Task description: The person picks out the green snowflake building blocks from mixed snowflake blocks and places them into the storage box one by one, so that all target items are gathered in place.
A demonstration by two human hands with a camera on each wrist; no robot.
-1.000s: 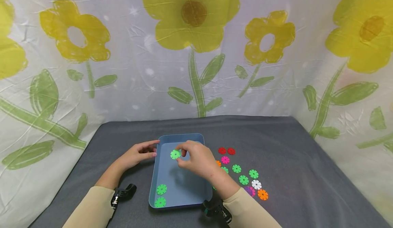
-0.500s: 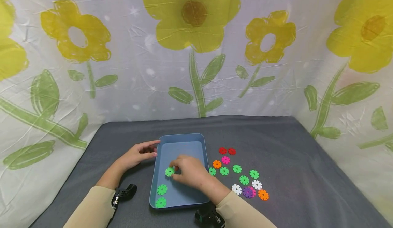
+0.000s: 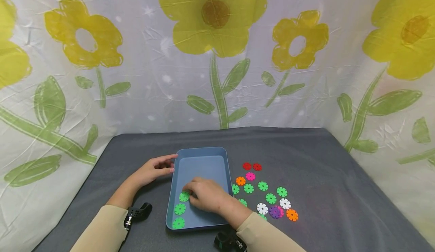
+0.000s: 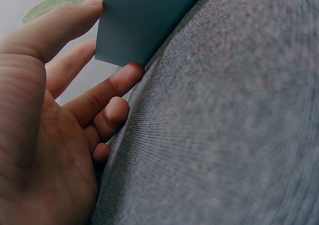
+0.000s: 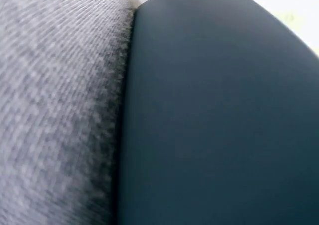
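Note:
In the head view a blue tray (image 3: 202,166) sits on the dark grey cloth. My left hand (image 3: 151,172) touches its left wall with loosely bent fingers; the left wrist view shows thumb (image 4: 60,25) and fingertips against the wall. Inside the tray, my right hand (image 3: 208,195) pinches a green notched disc (image 3: 184,196) by its right side, low over the tray floor. Below it, a second green disc (image 3: 179,209) and a third green disc (image 3: 178,223) lie in a column along the left wall. The right wrist view shows only the tray's outer wall (image 5: 214,105) and cloth.
Right of the tray several loose notched discs lie on the cloth: red (image 3: 257,167), pink (image 3: 250,176), orange (image 3: 292,215), green (image 3: 270,198), white (image 3: 285,203) and purple (image 3: 275,212). The purple one overlaps a pink one. A flowered curtain (image 3: 146,93) hangs behind.
My right hand has carried the green disc down and left inside the tray, from near its upper middle to just above the other two green ones. The left hand has stayed put.

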